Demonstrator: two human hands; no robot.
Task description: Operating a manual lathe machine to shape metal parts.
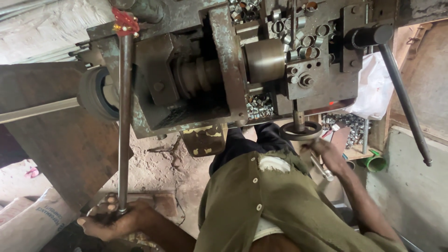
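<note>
Our left hand (112, 219) is wrapped around the lower end of a long steel lever (124, 121), fingers curled shut on the bar near the bottom of the view. The lever runs straight up from that grip to a red fitting (125, 22) at the top of the old lathe-like machine (196, 79).

Our right hand (326, 151) sits at the small round handwheel (301, 131) under the machine's right side, touching its rim; we cannot tell whether the fingers are closed on it. A short metal piece (322, 169) shows just below that hand.

Further out, small shiny metal rings (298, 32) lie heaped on the machine's top right, with more in a pile (259, 106) under the spindle. A long dark handle (403, 100) slants down at the far right, near a green cup (375, 163). A white sack (35, 221) lies at the lower left.
</note>
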